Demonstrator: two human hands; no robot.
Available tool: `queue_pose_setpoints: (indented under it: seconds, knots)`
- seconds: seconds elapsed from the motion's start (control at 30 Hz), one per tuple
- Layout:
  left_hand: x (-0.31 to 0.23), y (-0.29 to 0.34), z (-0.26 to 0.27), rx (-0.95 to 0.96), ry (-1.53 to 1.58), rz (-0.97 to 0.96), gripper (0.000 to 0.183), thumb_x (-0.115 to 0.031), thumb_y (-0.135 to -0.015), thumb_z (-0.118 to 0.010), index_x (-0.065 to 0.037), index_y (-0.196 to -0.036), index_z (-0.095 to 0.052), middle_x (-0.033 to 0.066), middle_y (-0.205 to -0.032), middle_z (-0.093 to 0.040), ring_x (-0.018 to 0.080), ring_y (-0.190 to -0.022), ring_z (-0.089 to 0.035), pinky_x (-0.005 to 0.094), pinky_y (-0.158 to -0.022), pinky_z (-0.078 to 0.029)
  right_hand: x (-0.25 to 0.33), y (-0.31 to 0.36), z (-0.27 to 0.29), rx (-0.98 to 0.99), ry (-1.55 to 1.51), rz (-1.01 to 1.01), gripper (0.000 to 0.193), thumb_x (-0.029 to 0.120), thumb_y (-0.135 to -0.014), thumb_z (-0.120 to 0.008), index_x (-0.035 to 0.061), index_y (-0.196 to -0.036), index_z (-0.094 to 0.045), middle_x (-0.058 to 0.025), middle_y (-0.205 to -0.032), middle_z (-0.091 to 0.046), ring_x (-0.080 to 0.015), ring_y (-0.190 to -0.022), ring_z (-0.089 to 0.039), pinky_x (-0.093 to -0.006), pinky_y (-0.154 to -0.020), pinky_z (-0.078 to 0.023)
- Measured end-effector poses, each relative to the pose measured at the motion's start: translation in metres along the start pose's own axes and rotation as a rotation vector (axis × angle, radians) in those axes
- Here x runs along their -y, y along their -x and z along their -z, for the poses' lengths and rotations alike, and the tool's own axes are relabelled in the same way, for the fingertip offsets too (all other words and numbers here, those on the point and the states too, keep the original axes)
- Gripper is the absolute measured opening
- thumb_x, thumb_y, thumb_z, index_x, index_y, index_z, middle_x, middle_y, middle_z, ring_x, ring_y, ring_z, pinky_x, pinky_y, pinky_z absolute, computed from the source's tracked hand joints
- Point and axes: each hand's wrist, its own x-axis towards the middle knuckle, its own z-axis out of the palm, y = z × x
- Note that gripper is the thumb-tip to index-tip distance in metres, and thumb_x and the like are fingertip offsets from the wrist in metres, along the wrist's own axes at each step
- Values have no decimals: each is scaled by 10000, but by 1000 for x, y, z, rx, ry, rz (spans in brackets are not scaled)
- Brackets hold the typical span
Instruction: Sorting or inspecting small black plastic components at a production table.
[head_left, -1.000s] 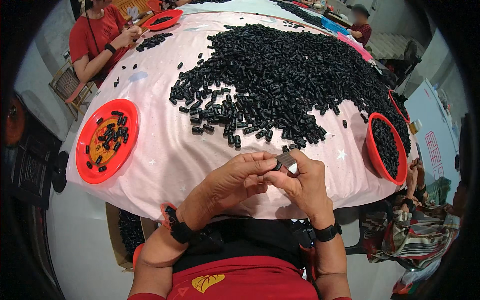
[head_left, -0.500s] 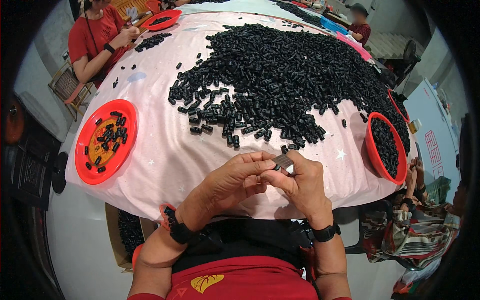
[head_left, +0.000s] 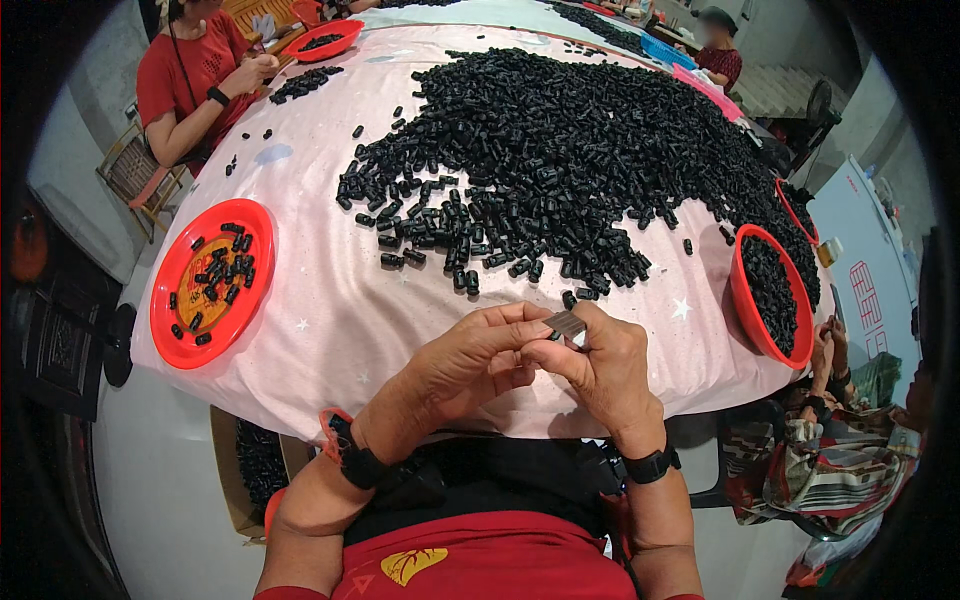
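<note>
My right hand [head_left: 608, 358] pinches a small flat grey metal blade [head_left: 568, 323] between thumb and fingers. Close against it, my left hand [head_left: 462, 355] is closed with thumb and index finger pressed together. A little of a dark piece shows at those fingertips under the blade; most of it is hidden. Both hands are above the table's near edge. Just beyond them spreads a large heap of small black plastic parts [head_left: 560, 150], a few lying loose by my right fingers.
On the left of the pink cloth [head_left: 330, 370] sits a red plate [head_left: 160, 325] with scattered black parts. At right stands a red basin [head_left: 750, 300] full of them. A cardboard box [head_left: 228, 470] is on the floor. Co-workers sit at far left, far right and near right.
My hands keep the same place and grip, with the blade barely shifted between the fingers. At the far right, a co-worker has moved slightly.
</note>
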Motion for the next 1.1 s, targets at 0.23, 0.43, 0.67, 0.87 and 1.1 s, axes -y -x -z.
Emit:
queue_pose_setpoints:
  seconds: [0.23,0.43,0.67,0.87,1.1]
  knots:
    - [3,-3,5,49,24,-12,217,-211,-918,-598,-101,-1104,-578,-49,-936,-597,24,-806,-545,193,-735,-456,-2,0,-1,15,1,-5,476,507,-737,-709,62,-685,-548,-86,-516,-553,-240,-448,-573,-321,-414,-427]
    - [4,-2,3,12,30,-22,219,-204,-921,-591,-87,-1106,-581,-47,-908,-597,21,-784,-542,191,-723,-459,-1,-1,0,35,12,-13,469,497,-748,-709,59,-683,-551,-90,-513,-551,-244,-438,-568,-329,-417,-429]
    - [3,-1,2,15,32,-26,261,-214,-905,-611,-74,-1120,-562,-34,-927,-600,24,-777,-549,197,-724,-470,-2,1,-4,30,9,21,454,466,-741,-728,45,-699,-566,-108,-523,-560,-257,-455,-586,-335,-417,-433]
    - [1,1,-4,-3,24,-19,215,-216,-919,-593,-78,-1083,-586,-46,-891,-594,20,-766,-534,197,-707,-453,0,0,-1,-30,-68,-7,448,464,-722,-744,49,-710,-574,-106,-532,-567,-256,-462,-590,-331,-420,-434]
    - [5,-2,5,68,69,-27,205,-211,-920,-589,-79,-1077,-587,-47,-880,-591,18,-752,-530,195,-699,-455,-4,1,-4,-7,-54,-18,461,475,-720,-741,55,-684,-555,-95,-524,-559,-241,-456,-581,-324,-422,-432]
